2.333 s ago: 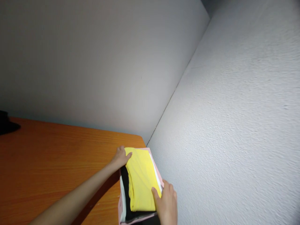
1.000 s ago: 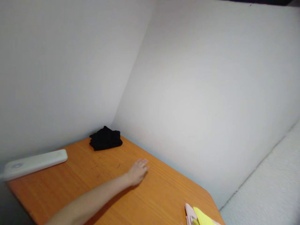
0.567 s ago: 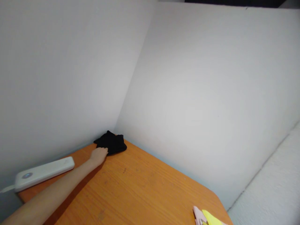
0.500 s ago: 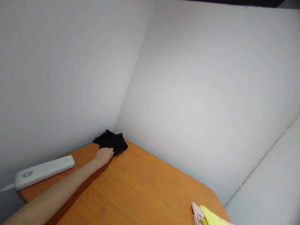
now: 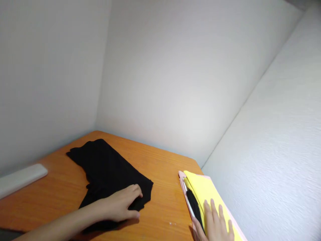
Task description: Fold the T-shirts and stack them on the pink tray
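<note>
A black garment (image 5: 105,167), its exact kind unclear, lies loosely spread over the left part of the wooden table. My left hand (image 5: 124,202) rests on its near right part, palm down, thumb apart from the slightly bent fingers. Farther right is a stack of folded cloths: a yellow one (image 5: 200,187) on top, with a pink one (image 5: 182,179) under it and a black fold (image 5: 194,206) showing at the left side. On the yellow cloth my right hand (image 5: 217,224) lies flat with its fingers spread; the frame's bottom edge cuts it off.
A long white device (image 5: 22,179) lies at the table's left, along the wall. The orange-brown wooden table (image 5: 163,167) fits into a corner between white walls (image 5: 160,83), with another wall surface (image 5: 276,150) along the right side.
The black garment has come from the far corner towards me and spread out, with my left hand moving nearer too. My right hand has come into view on the stack. The view has turned right.
</note>
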`<control>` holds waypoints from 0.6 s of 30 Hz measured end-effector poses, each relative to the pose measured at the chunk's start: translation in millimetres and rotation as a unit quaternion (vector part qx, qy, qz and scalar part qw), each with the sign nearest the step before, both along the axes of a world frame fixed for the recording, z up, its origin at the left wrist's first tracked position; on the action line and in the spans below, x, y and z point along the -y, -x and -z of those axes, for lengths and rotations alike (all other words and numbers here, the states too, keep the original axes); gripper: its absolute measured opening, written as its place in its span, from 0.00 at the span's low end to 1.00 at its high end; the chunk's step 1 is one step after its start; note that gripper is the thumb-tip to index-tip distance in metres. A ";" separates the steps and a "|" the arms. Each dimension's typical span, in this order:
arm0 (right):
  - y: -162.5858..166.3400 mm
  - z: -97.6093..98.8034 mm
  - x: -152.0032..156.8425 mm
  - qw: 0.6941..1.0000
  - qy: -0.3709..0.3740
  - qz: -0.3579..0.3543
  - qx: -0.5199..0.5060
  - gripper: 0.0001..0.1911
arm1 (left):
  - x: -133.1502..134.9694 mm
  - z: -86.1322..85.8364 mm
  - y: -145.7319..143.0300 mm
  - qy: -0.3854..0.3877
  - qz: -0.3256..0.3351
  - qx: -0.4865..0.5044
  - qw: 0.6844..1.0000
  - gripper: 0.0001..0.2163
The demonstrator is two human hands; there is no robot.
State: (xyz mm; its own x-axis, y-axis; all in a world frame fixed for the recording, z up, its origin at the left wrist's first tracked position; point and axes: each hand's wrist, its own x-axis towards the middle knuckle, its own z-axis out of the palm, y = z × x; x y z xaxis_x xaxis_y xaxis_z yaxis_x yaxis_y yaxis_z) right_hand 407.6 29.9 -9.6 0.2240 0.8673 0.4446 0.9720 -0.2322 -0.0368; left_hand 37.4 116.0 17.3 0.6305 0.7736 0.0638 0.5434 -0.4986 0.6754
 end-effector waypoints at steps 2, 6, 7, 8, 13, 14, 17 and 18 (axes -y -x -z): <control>16.0 6.4 -0.2 0.998 -0.011 -0.067 -0.008 0.34 | 20.1 5.8 4.5 -0.046 -0.023 -0.044 0.998 0.30; 71.6 14.9 2.6 0.980 0.016 -0.180 -0.080 0.27 | 37.6 34.1 8.1 -0.059 -0.074 -0.051 0.994 0.24; 87.0 15.6 2.9 0.977 0.016 -0.192 -0.096 0.25 | 38.2 40.0 8.1 -0.064 -0.081 -0.037 0.994 0.20; 101.9 15.7 3.1 0.973 0.013 -0.200 -0.111 0.23 | 38.0 44.3 8.1 -0.069 -0.088 -0.023 0.993 0.17; 164.5 9.5 4.4 0.961 0.005 -0.190 -0.201 0.18 | 33.0 46.0 10.5 -0.037 -0.146 0.063 0.987 0.09; 174.2 7.2 5.3 0.957 0.004 -0.181 -0.226 0.18 | 32.0 44.4 10.7 -0.019 -0.158 0.087 0.983 0.08; 193.2 -1.7 8.6 0.942 -0.010 -0.174 -0.287 0.17 | 30.3 39.9 8.5 0.041 -0.199 0.153 0.967 0.12; 194.9 -5.7 9.3 0.938 -0.016 -0.177 -0.298 0.17 | 30.6 38.9 7.0 0.060 -0.214 0.166 0.961 0.14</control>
